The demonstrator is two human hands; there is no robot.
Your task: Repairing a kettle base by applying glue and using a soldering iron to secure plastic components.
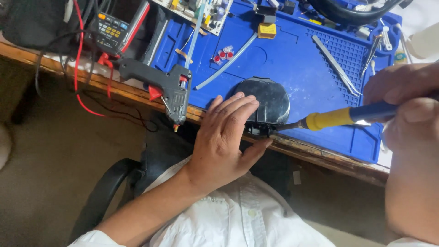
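At frame centre, your left hand (227, 137) lies spread against the black casing (267, 103); your right hand (402, 98) grips the soldering iron (338, 118), tip touching the casing's edge.

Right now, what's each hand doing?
Left hand: open, flat on the black rounded plastic casing.
Right hand: closed on the yellow-and-blue-handled soldering iron.
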